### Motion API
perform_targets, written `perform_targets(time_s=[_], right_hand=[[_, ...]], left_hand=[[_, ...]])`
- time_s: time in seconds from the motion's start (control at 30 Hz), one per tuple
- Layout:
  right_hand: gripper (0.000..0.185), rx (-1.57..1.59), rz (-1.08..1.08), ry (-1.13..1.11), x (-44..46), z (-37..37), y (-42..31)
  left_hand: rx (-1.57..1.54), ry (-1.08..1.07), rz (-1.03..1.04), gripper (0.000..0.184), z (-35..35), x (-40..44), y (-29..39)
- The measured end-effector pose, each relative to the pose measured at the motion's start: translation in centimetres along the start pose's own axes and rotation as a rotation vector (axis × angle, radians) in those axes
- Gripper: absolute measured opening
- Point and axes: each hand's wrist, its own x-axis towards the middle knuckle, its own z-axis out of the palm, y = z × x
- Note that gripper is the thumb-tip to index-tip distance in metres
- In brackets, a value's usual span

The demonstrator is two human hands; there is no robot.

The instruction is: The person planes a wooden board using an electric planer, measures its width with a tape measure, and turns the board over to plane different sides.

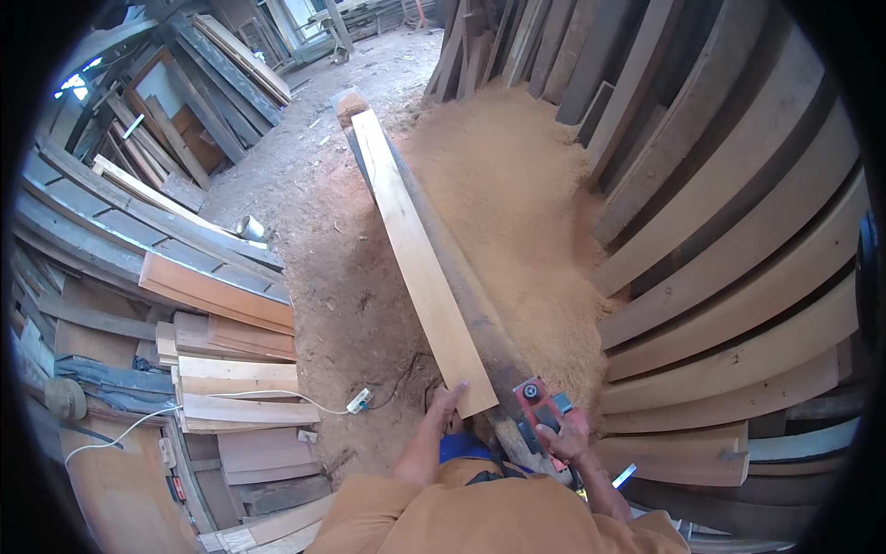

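Plank (415,249) lies along bench (475,314); long axis points away, slightly left. Left hand (447,401): grip closed on near left edge. Right hand (567,438): grip closed on red planer (533,391), bench's near end. Right of bench: sawdust (503,185), then upright boards (683,175).

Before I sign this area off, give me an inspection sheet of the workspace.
Surface: long beam, board lying along it.
Job's things: board; red power tool at the beam's near end.
Clutter: sawdust spread thickly over the ground right of the beam.
Hands: left hand on the board's near end; right hand on the power tool.
Cables: white cable crosses stacked boards to a socket block on the ground.
Surroundings: stacked boards left, standing boards right.
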Motion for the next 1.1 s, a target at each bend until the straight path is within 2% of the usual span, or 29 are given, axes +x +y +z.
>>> perform_targets(time_s=[0.03,0.13,0.23,0.33,0.37,0.47,0.57,0.67,0.77,0.87,0.97,1.07,1.1], right_hand=[[0.042,0.017,0.026,-0.018,0.0,0.3,0.2],[0.04,0.031,0.09,-0.04,0.3,0.7,1.3],[0.04,-0.04,0.064,-0.032,0.6,0.9,3.0],[0.042,-0.088,0.092,-0.03,1.1,0.9,3.8],[0.042,-0.096,0.119,-0.033,1.1,0.9,3.9],[0.054,-0.119,0.187,-0.061,1.3,0.8,4.0],[0.044,-0.153,0.144,-0.031,1.4,1.1,4.6],[0.046,-0.097,0.148,-0.005,0.9,1.4,4.1],[0.048,-0.121,0.161,-0.017,1.3,1.3,5.1],[0.055,-0.111,0.18,-0.043,2.0,1.5,7.1],[0.052,-0.082,0.18,-0.044,1.6,1.4,6.7],[0.05,-0.045,0.192,-0.049,1.6,1.5,6.6],[0.049,-0.055,0.164,-0.053,1.8,1.5,7.2]], left_hand=[[-0.025,-0.049,-0.02,0.075,-0.6,0.9,-1.2],[0.197,0.044,-0.023,0.074,-2.4,0.4,-0.9],[0.68,0.334,0.031,0.079,-4.3,-2.5,0.9],[0.831,0.403,0.176,0.088,-5.3,-7.9,4.8],[0.938,0.469,0.141,0.092,-5.6,-8.6,5.3],[1.031,0.492,0.016,0.092,-4.4,-11.6,7.9],[1.1,0.545,-0.002,0.09,-2.6,-12.4,7.9],[1.177,0.553,0.105,0.089,-0.6,-11.9,7.4],[1.134,0.562,0.101,0.091,-0.3,-11.3,6.6],[1.089,0.48,0.194,0.093,-2.7,-9.9,4.7],[0.738,0.272,0.191,0.097,-6.0,-9.1,4.9],[0.265,0.121,0.303,0.093,-8.2,-6.1,1.0],[0.141,0.076,0.284,0.091,-7.7,-6.3,1.0]])
